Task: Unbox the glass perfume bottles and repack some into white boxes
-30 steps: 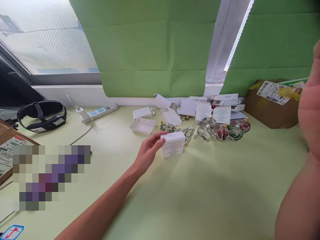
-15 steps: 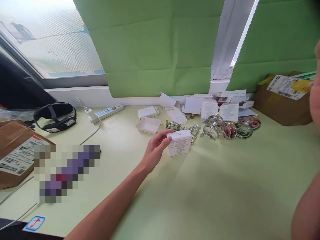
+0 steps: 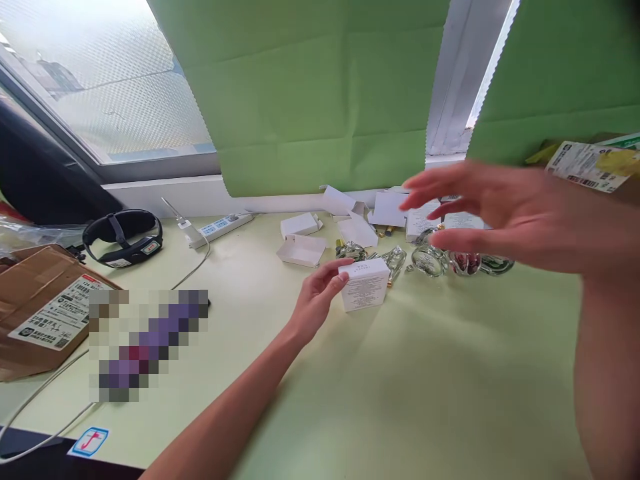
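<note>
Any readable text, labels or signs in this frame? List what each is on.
"J", red, on the blue-edged sticker at the table edge.
White box at the left hand: print too small.
Shipping labels on the left carton and right carton: blurred.
Headband tag: unreadable.

Left hand (image 3: 315,301) on white box (image 3: 365,285), upright.
</note>
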The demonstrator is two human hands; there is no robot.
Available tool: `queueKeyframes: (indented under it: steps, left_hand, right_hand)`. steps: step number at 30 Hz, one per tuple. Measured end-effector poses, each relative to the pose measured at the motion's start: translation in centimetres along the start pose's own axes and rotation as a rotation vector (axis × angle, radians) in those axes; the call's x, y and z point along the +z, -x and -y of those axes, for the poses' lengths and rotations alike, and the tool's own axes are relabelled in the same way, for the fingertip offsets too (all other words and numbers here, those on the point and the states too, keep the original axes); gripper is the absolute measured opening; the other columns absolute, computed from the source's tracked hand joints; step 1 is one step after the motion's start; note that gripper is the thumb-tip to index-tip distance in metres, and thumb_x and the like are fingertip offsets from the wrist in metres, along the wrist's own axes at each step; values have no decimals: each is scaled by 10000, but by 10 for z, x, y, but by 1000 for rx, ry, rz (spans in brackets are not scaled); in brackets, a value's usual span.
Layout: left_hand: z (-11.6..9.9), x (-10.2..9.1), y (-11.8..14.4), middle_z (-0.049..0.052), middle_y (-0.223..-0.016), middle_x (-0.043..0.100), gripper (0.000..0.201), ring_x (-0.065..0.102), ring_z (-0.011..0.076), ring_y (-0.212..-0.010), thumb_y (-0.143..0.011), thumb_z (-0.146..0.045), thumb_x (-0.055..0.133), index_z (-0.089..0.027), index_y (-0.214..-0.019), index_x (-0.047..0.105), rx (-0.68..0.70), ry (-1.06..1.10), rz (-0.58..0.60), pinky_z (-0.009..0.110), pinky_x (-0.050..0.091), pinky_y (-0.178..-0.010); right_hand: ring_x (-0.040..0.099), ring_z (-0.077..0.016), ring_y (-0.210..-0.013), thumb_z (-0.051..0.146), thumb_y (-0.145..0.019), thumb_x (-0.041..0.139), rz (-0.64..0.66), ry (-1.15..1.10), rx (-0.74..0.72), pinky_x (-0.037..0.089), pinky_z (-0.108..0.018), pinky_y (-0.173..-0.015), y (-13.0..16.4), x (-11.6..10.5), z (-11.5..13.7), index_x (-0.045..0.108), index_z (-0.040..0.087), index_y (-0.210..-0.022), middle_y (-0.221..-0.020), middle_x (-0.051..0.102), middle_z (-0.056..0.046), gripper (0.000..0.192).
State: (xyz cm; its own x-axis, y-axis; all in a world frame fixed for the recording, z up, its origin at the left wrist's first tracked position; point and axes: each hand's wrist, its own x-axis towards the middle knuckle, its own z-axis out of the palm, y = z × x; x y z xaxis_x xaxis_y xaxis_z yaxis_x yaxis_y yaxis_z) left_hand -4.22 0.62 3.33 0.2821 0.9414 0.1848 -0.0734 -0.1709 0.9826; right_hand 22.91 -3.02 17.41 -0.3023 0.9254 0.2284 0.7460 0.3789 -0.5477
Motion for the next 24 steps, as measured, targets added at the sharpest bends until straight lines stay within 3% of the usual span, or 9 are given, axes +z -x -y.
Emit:
queueKeyframes:
  steps: [3, 8, 24]
  left_hand:
    - [0, -1, 0, 56, -1075, 690, 295, 596, 190, -991, -874, -363, 625, -221, -1129, 669, -2, 23, 7, 280, 448, -862]
    - [-2, -1, 1, 52, -1098, 677, 299, 572, 179, -1007, -897, -357, 594, -241, -1168, 649, -35, 64, 62, 268, 432, -854]
    - [-5, 2, 2, 66, -1156, 673, 332, 583, 210, -1052, -881, -372, 612, -241, -1185, 647, -40, 81, 52, 299, 439, -864]
  right_hand:
    - [581, -267, -1131, 581, -868, 527, 166, 10, -8, 501, -382, -919, -26, 30, 1, 571, 314, -1299, -1340, 586, -37, 509]
    - [565, -280, -1163, 542, -904, 462, 357, -36, 32, 475, -397, -926, -48, 67, -11, 580, 260, -1277, -1305, 606, -71, 482]
    - [591, -254, -1126, 527, -902, 470, 450, -116, 15, 482, -340, -881, -47, 67, -13, 589, 274, -1259, -1273, 632, -48, 453]
